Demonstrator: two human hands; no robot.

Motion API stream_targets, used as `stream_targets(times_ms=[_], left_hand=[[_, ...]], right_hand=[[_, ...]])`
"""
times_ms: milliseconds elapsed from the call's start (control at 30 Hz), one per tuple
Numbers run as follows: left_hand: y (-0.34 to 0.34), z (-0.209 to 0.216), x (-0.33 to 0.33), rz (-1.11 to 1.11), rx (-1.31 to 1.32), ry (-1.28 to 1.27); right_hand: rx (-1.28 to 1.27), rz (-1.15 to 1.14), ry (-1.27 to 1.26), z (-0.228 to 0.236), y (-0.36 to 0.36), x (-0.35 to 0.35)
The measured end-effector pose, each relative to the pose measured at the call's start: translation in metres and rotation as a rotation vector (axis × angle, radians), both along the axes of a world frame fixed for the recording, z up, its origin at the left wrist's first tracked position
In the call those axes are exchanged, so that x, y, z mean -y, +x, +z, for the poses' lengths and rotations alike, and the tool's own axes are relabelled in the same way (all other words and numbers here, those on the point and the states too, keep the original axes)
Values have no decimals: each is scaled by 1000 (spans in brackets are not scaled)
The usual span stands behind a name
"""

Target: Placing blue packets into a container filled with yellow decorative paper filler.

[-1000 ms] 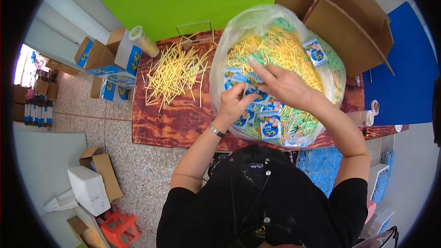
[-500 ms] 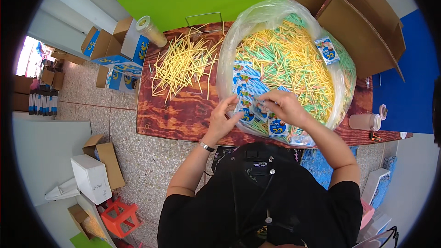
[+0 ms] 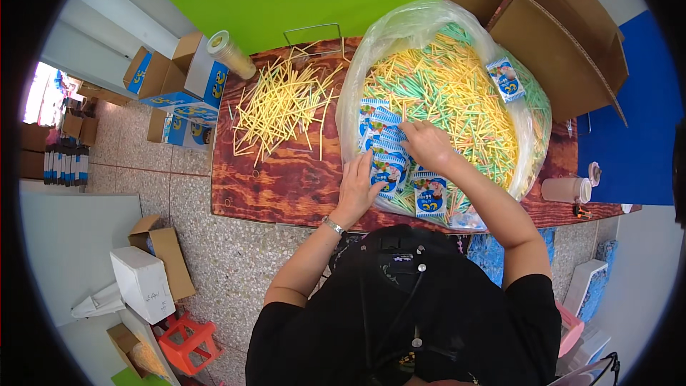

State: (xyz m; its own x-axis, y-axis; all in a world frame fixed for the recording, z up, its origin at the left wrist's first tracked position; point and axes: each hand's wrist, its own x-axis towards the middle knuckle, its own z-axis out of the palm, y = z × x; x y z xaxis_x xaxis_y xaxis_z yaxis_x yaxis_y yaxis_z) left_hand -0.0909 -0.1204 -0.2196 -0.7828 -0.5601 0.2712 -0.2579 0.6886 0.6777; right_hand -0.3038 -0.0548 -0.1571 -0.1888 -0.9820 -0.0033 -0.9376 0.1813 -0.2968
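A big clear plastic bag (image 3: pixel 355 64) lies wide open on the table, full of thin yellow, green and pinkish sticks (image 3: pixel 457 93). On the sticks along its left side sit several small blue-and-white packets (image 3: pixel 389 161) in an overlapping row. My left hand (image 3: pixel 356 189) rests at the row's near left edge, fingers stretched and thumb apart, touching the packets. My right hand (image 3: pixel 427 146) is over the row's upper right side, fingers bent and closed on a packet; its fingertips are partly hidden. Another packet (image 3: pixel 430 195) lies nearer me, below the right wrist.
Loose yellow sticks (image 3: pixel 282 107) are heaped on the reddish wooden table (image 3: pixel 250 189). Behind them stand a clear tub (image 3: pixel 232 56) and a wire stand (image 3: pixel 312 28). Cartons (image 3: pixel 564 36) rise at the far right. A pinkish jar (image 3: pixel 564 189) lies near the right end; a red stool (image 3: pixel 187 343) stands lower left.
My right hand has moved up and slightly left along the packet row, where it held a packet lower down. My left hand has shifted slightly down and right, its fingers straighter.
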Motion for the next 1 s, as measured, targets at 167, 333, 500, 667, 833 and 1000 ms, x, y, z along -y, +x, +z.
stream_targets(times_ms=[167, 333, 500, 667, 833, 1000], left_hand=[[0, 1, -2, 7, 12, -5], [2, 4, 0, 29, 13, -2], [0, 5, 10, 66, -3, 120], [-9, 2, 24, 111, -34, 140], [-12, -1, 28, 93, -25, 129], [-10, 5, 30, 70, -20, 79]], right_hand=[[122, -146, 152, 1, -1, 8], [221, -40, 74, 8, 5, 4], [436, 143, -93, 20, 6, 14], [436, 159, -103, 20, -7, 39], [195, 40, -119, -16, -29, 50], [367, -43, 85, 6, -24, 53]])
